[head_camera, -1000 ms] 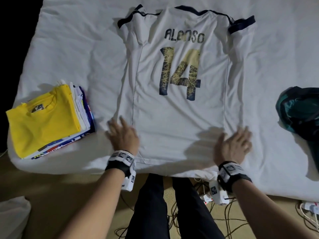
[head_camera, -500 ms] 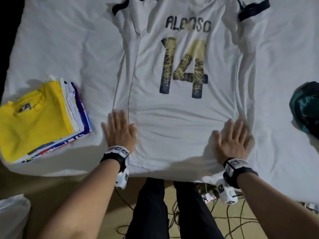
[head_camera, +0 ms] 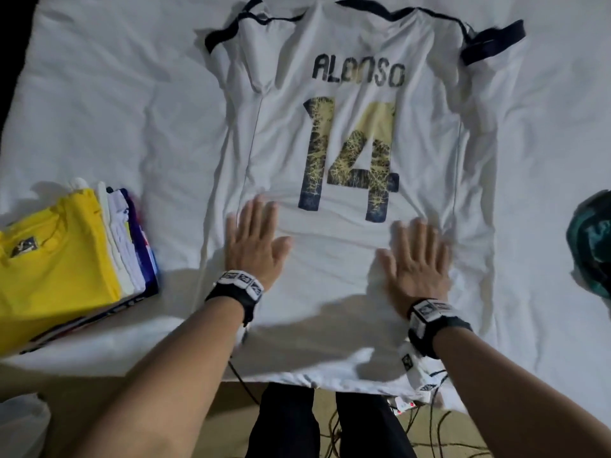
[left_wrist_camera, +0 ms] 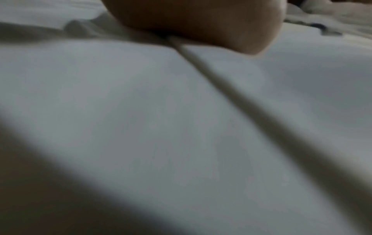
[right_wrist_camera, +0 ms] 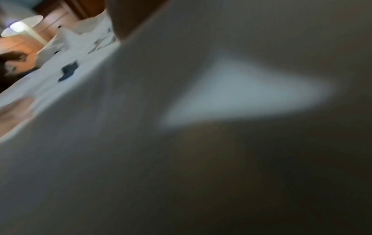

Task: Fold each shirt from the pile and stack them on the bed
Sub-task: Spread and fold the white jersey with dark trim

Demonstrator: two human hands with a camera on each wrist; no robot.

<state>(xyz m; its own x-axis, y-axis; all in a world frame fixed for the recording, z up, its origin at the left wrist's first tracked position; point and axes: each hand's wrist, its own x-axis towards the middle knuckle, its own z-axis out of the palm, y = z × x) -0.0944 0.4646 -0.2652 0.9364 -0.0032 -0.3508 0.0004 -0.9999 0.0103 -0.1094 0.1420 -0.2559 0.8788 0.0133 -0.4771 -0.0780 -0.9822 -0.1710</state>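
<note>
Shirt position: the white jersey (head_camera: 347, 259) lies spread flat, printed back up, on the bed (head_camera: 99, 110), with its collar at the far side and its hem at the near edge by our legs. Its long axis runs straight away from us, hem near, collar far.

Grip state: we have the left hand (head_camera: 256, 244) and the right hand (head_camera: 418, 262) flat on the lower part of the jersey, fingers straight and spread, palms down. Neither hand grasps cloth; both only press on it. The wrist views are blurred and show just pale fabric.

Governing relation: the left hand sits just inside the left side seam, the right hand just inside the right side seam, both below the printed number. Each side edge and sleeve therefore lies outward from, and beyond, the hand on its own side, so we judge each hand the nearer one for its own lengthwise fold.

Finished work: a stack of folded shirts (head_camera: 66, 259), yellow on top, rests on the bed to our left. A dark teal garment (head_camera: 591, 246) lies at the right edge.
</note>
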